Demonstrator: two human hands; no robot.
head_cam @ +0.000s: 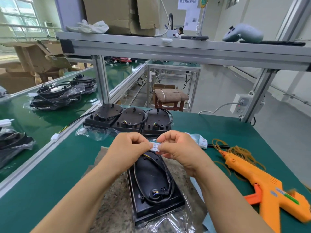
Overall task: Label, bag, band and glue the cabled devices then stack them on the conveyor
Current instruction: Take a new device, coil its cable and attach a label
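1. Closest to the camera lies a crumpled clear plastic bag (170, 222). A flat black plastic device with an oval back and a looped black cable (151, 180) rests on it, over a mottled grey-brown mat (109, 199) on the green worktop (50, 185). As far as I can tell, the device sits on the bag, not inside it.
2. Above the device's far end, my left hand (129, 148) and right hand (178, 148) each pinch one end of a small white printed label (155, 146) between thumb and fingertips. The label hangs in the air, and I cannot tell whether its backing is off.
3. I judge labelling to be the step in hand for this unit. Bagging, banding and gluing are not yet done on it.
4. What those steps need lies ready to the right:
   - a loose heap of tan rubber bands (240, 151);
   - an orange plastic hot-glue gun (262, 179), held by neither hand;
   - a white strip of spare labels (202, 141) just beside my right hand.
5. Three more bare black cabled devices (133, 115) stand in a row at the worktop's far edge, unbagged, so I count at least four units left.
6. On the green conveyor belt (42, 120) to the left sit a stack of bagged black devices (55, 96), a second stack (84, 80) beyond it, and another bagged unit (11, 143) at the near edge. Part of the batch looks finished.
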